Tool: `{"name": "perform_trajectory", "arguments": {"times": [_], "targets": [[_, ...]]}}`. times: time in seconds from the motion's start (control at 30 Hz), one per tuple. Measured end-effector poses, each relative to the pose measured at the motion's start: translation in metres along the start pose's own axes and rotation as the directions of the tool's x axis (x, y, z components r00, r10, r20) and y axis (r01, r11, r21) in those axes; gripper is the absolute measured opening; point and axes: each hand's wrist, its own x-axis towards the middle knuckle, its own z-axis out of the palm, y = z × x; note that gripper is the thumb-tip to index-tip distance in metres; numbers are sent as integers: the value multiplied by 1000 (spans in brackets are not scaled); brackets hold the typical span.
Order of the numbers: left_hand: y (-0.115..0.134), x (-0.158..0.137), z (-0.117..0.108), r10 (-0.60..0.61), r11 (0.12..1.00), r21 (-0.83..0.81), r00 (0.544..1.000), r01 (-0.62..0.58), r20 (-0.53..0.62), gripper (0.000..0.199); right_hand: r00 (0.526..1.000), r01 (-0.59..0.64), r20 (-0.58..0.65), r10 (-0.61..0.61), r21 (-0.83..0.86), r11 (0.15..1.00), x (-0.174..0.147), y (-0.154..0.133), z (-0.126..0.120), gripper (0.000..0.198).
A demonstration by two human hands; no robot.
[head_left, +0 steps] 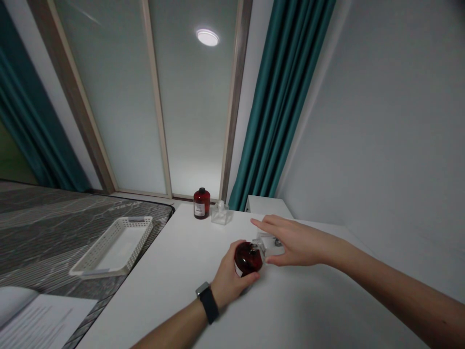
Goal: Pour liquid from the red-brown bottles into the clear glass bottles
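Note:
My left hand (228, 275) is wrapped round a dark red bottle (248, 258) with a pale label, low over the white table (170, 276). A squarish clear glass bottle (271, 246) lies tipped on its side in my right hand (300, 240), between thumb and fingers, with the index finger stretched out. Its neck points left and meets the red bottle at the mouth; the exact contact is too small to make out. Farther back stand a second red bottle (202, 203) with a black cap and white label, and another clear glass bottle (220, 214) beside it.
Left of the table, a white perforated basket (132, 264) rests on a grey patterned bed cover (83, 213), near an open book (51, 320). Behind the table are a white cabinet (269, 204), a teal curtain (279, 106) and frosted sliding doors (196, 111). A wall (392, 126) rises at right.

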Motion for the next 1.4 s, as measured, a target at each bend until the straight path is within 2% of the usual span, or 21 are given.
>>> {"name": "perform_trajectory", "arguments": {"times": [0.9,1.13,1.23,1.4], "targets": [[1,1,2,-6,1000,-5,1000,5,-19,69,1000,3,9,-3,-13,1000,1,-1,-2,86],[-1,1,2,1,1000,-13,1000,-1,-27,70,999,-29,29,30,-35,999,2,-5,-4,88],[0,1,2,2,1000,-14,1000,-3,-22,69,999,-36,12,36,-17,999,2,-6,-4,84],[3,1,1,-1,1000,-17,1000,1,-16,66,997,-75,-22,75,14,997,0,-7,-5,67]]}}
